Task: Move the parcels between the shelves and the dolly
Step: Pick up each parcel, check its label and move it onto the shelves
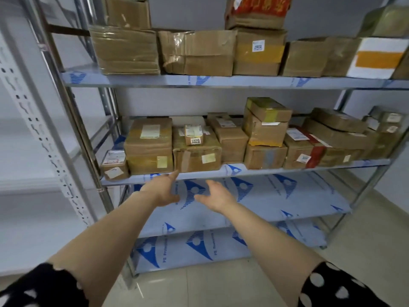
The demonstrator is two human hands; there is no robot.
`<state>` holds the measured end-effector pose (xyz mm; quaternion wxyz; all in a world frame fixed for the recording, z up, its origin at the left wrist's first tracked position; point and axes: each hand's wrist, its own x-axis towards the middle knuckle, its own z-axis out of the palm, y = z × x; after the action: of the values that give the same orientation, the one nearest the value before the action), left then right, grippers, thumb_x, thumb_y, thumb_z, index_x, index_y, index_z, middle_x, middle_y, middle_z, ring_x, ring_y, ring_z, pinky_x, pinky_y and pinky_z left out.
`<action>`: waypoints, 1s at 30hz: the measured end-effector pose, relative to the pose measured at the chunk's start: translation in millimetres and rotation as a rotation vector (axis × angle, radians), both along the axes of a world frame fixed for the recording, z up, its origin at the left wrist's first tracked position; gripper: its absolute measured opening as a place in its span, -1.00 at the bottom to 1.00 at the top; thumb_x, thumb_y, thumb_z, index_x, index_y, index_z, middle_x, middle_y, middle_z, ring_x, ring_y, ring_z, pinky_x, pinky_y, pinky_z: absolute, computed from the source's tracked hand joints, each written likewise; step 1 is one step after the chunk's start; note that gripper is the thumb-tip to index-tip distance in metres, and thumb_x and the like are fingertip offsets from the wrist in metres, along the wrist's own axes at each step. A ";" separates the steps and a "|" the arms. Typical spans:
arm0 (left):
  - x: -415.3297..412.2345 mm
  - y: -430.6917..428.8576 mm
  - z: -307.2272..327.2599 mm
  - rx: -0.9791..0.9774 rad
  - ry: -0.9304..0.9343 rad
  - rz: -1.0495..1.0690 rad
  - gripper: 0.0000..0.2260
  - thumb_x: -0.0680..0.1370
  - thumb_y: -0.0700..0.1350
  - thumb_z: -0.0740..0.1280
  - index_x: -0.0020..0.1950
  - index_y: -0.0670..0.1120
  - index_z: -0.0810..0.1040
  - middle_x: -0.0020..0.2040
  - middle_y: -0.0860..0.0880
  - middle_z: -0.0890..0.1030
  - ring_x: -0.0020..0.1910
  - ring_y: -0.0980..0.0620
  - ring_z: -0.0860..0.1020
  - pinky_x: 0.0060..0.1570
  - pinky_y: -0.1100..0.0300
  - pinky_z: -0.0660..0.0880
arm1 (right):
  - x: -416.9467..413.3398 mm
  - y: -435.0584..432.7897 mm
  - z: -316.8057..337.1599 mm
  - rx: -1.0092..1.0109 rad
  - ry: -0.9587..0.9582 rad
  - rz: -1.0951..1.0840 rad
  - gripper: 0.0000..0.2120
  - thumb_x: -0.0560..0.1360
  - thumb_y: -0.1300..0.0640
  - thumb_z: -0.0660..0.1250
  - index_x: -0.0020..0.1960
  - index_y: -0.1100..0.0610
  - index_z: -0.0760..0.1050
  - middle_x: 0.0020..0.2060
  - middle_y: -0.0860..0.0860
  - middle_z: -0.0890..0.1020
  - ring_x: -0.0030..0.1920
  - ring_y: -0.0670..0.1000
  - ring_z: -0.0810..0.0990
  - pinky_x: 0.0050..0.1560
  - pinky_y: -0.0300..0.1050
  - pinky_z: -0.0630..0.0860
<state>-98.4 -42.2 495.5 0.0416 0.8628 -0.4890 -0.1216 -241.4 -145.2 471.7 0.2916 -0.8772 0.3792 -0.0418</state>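
Observation:
A metal shelf rack [221,82] holds several brown taped parcels on its upper and middle boards. On the middle board [239,170] a wide parcel [197,155] with a small box marked 1029 on top sits front and centre. My left hand [162,188] reaches out just below that board's front edge, its fingers straight and the fingertips near the parcel's lower left corner. My right hand [215,196] is stretched out beside it, fingers relaxed and empty, a little lower and apart from the board. No dolly is in view.
The two lower boards [276,202] carry only blue-printed protective film. A white perforated upright [33,120] of another rack stands at the left. The floor [199,282] is pale tile. A small labelled box [114,163] sits at the middle board's left end.

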 end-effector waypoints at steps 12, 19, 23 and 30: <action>-9.3 -55.8 3.0 0.037 -0.068 -0.007 -0.26 0.54 -0.01 0.36 0.58 0.00 -0.02 0.43 -0.14 0.33 0.36 -0.13 0.36 0.26 0.05 0.40 | 2.1 -45.8 5.0 0.021 -0.030 0.003 -0.37 0.56 -0.10 0.25 0.50 0.16 0.15 0.43 0.12 0.30 0.38 0.12 0.35 0.28 -0.02 0.37; -7.7 -110.1 18.6 0.027 -0.096 -0.167 -0.26 0.54 0.03 0.35 0.58 -0.01 -0.02 0.40 -0.18 0.35 0.30 -0.14 0.42 0.18 0.07 0.43 | -6.5 -76.7 12.8 0.000 -0.001 -0.119 -0.37 0.56 -0.11 0.26 0.50 0.17 0.17 0.42 0.13 0.31 0.39 0.14 0.33 0.32 0.02 0.37; -44.0 -161.9 20.7 -0.009 -0.074 -0.343 -0.30 0.54 0.02 0.33 0.57 -0.02 0.03 0.39 -0.18 0.38 0.34 -0.15 0.38 0.19 0.11 0.38 | -45.8 -111.4 8.1 0.029 -0.004 -0.275 -0.38 0.55 -0.13 0.26 0.48 0.14 0.21 0.38 0.12 0.35 0.36 0.13 0.36 0.30 0.02 0.40; -157.0 -264.0 16.3 -0.024 -0.053 -0.550 -0.31 0.55 0.00 0.32 0.57 -0.03 0.02 0.39 -0.18 0.37 0.33 -0.15 0.38 0.21 0.05 0.40 | -164.3 -192.2 1.9 0.022 -0.015 -0.441 -0.36 0.58 -0.13 0.20 0.53 0.16 0.11 0.46 0.11 0.27 0.42 0.11 0.31 0.33 -0.02 0.35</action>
<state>-255.4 -306.3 511.8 0.0042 0.6998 -0.7072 -0.1001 -405.7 -337.4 473.6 0.2877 -0.7695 0.5601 -0.1068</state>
